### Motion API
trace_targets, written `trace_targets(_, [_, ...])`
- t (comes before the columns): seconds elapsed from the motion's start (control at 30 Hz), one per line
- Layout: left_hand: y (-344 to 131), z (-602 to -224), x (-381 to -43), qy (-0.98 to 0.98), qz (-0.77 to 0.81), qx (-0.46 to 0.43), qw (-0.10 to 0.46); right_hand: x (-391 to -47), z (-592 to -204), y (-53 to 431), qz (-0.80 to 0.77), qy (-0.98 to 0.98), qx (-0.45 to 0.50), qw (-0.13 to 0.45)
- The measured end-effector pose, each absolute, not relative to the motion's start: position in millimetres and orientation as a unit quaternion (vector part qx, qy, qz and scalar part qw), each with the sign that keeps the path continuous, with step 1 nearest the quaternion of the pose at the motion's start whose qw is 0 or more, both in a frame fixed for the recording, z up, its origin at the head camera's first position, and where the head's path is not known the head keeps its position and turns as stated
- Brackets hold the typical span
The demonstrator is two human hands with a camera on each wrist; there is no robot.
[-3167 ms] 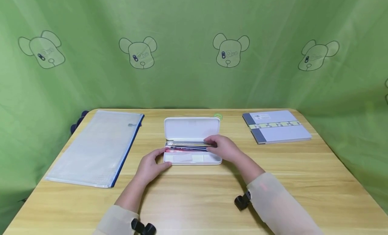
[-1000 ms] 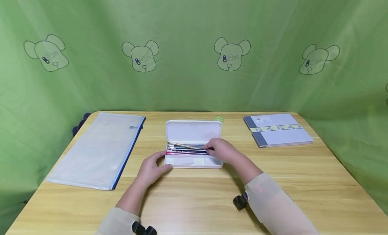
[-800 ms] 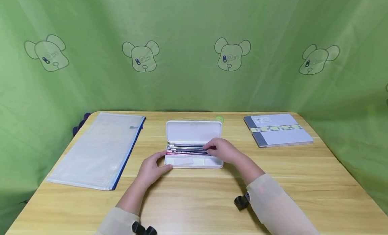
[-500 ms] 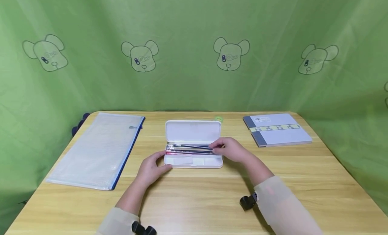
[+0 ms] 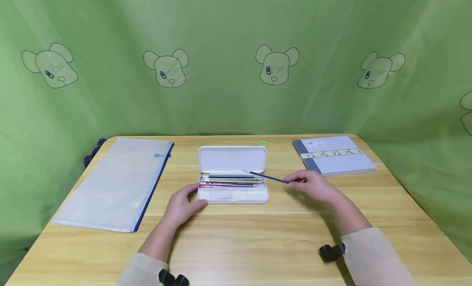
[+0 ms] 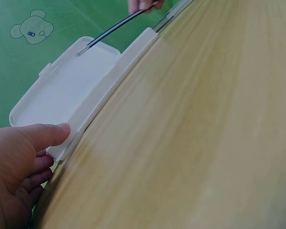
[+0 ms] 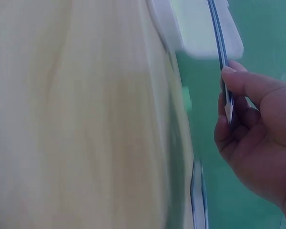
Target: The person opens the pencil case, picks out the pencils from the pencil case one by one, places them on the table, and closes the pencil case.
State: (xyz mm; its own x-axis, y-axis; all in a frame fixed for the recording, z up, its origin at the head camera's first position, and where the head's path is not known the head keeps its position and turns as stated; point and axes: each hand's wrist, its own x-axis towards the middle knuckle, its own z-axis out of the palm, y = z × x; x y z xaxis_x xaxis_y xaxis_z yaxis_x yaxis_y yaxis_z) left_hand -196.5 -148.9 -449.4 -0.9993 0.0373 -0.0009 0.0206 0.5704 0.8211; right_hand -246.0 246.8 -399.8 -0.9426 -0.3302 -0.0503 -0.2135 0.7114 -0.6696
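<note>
A white pencil case (image 5: 232, 157) stands with its lid up in the middle of the table, several pencils (image 5: 228, 181) lying in its tray. My left hand (image 5: 182, 206) grips the case's left end; in the left wrist view the thumb lies on the front wall and the fingers curl round the corner. Right of the case, my right hand (image 5: 313, 184) pinches a dark striped pencil (image 5: 265, 176) near its sharpened tip, which shows in the right wrist view. That pencil's eraser end points left, overlapping the case's lid in the head view.
A clear zip pouch (image 5: 114, 185) with a blue edge lies on the left of the table (image 5: 239, 249). A grey-and-white notebook (image 5: 335, 157) with a patterned band is at the back right. Behind the case sits a small green ring (image 5: 263, 144).
My right hand has sorted among the pencils, then drawn the dark striped one out and moved right with it. The left hand has stayed on the case.
</note>
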Motion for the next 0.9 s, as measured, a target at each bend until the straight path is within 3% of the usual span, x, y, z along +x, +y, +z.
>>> trace_targets(0.43, [-150.9, -450.7, -196.8, 0.888, 0.46, 0.01, 0.014, -225.6, -404.0, 318.6, -0.302, 0.945, -0.103, 0.068])
trace_targets(0.9, [-147.8, -451.2, -196.1, 0.888, 0.46, 0.01, 0.016, -230.5, -421.4, 348.4, -0.273, 0.957, -0.064, 0.081])
